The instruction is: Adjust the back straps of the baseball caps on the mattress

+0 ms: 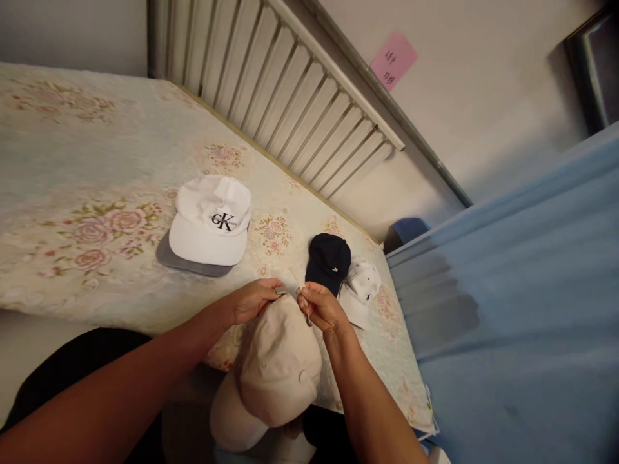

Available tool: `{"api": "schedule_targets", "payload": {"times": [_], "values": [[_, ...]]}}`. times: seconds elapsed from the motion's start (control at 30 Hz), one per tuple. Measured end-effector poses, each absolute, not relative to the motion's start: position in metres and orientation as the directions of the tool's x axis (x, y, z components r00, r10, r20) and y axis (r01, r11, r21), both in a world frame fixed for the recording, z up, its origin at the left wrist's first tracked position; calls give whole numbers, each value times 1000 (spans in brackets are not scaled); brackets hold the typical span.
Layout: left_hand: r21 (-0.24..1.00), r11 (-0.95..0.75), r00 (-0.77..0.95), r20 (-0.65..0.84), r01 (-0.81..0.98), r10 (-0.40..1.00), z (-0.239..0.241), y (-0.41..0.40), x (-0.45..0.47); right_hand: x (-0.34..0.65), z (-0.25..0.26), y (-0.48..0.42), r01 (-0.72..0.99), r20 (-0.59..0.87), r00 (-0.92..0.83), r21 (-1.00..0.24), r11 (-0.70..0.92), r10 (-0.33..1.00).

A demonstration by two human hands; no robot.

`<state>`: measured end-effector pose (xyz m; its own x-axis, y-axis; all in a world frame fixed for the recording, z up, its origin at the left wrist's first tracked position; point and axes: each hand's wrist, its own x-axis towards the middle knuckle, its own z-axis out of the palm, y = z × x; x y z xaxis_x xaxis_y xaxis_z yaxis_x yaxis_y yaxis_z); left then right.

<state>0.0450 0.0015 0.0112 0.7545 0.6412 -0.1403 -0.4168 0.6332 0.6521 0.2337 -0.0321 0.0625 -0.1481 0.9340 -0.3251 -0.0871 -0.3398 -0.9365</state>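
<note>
A beige baseball cap (278, 370) hangs over the near edge of the bed, its back end up between my hands. My left hand (254, 299) pinches the cap's rear strap at its metal buckle, fingers closed. My right hand (319, 308) is closed on the other end of the strap, right beside the left. A white cap with a black logo (211, 220) lies further back on a grey cap (193, 263). A navy cap (329, 261) and a white dotted cap (362, 283) lie just beyond my right hand.
The bed has a floral cover (87, 193) and a metal slatted rail (294, 90) along its far side. A blue curtain (522, 322) hangs at the right. A pink note (393, 59) is stuck on the wall.
</note>
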Motion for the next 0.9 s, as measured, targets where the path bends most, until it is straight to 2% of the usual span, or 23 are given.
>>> {"api": "schedule_targets", "payload": {"times": [0.23,0.7,0.8,0.9], "values": [[664,620,754,-128,-417,644,17,-1,45,218,67,-31,-41,-344,-161,-934,-355,925],[661,651,824,-86,-374,561,23,-5,48,217,72,-35,-28,-366,-150,-927,-374,918],[665,649,845,-50,-370,532,20,-5,46,216,76,-36,-18,-350,-151,-934,-356,925],[701,625,835,-75,-344,545,16,-9,42,220,85,-41,-49,-324,-155,-941,-335,933]]}}
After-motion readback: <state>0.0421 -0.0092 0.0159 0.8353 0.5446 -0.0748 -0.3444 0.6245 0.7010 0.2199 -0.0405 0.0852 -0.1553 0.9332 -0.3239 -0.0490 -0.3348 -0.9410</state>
